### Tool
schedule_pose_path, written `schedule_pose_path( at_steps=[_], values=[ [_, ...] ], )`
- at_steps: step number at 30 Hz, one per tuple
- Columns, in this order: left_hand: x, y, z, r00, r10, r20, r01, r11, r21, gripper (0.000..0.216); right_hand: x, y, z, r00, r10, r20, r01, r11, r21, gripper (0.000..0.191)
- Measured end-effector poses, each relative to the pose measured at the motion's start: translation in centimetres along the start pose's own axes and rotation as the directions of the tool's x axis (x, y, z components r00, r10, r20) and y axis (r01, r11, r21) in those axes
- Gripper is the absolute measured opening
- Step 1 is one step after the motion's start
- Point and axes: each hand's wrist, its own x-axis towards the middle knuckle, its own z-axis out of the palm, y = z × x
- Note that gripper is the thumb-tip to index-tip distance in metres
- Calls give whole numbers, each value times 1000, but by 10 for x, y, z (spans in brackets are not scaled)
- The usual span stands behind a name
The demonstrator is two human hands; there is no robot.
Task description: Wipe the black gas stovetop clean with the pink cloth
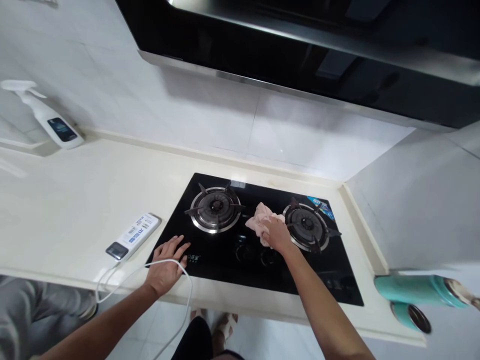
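Toward the left, at the back edge of the table (93, 195), a white spray bottle (63, 120). Nearer the table's front edge, a white device (137, 234) with a dark screen, and from it a white cable (191, 287) looping over the back of the left hand (167, 265). That hand palm down at the front left corner of the stove (225, 262), fingers loosely spread and empty. Farther back, the left burner (216, 205). Then, between the burners, a pale pink cloth (258, 220) bunched under the right hand (278, 234), fingers closed on it (tips partly hidden in the folds). Just beside, the right burner (307, 225); at the stove's back right corner, a blue sticker (325, 210). By the table's right edge, near the front corner, a teal canister (412, 289).
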Motion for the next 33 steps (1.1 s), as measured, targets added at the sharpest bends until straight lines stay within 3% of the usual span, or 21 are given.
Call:
schedule_pose_path(
  at_steps=[6, 10, 12, 18, 24, 33],
  values=[
    [2, 3, -2, 1000, -13, 25, 13, 1000, 8, 39, -10, -13, 1, 962, -238, 130, 235, 971, 41, 56],
    [2, 2, -3, 999, -17, 28, 16, 1000, 16, 39, -12, -18, -1, 951, -286, 118, 279, 957, 73, 54],
    [2, 2, -4, 999, -14, 30, 13, 1000, 20, 40, -14, -14, -1, 966, -243, 87, 238, 969, 61, 54],
    [4, 2, -6, 999, -7, 37, 6, 1000, 30, 42, -30, 5, -1, 998, 52, -20, -52, 999, 8, 50],
    [5, -1, -5, 1000, -4, 22, 5, 1000, -7, 42, -49, 10, -1, 947, 322, -18, -320, 945, 73, 53],
    [6, -2, -6, 999, 33, 17, -33, 999, 33, 42, -97, 39, 12, 890, 455, 29, -455, 883, 116, 49]
  ],
)
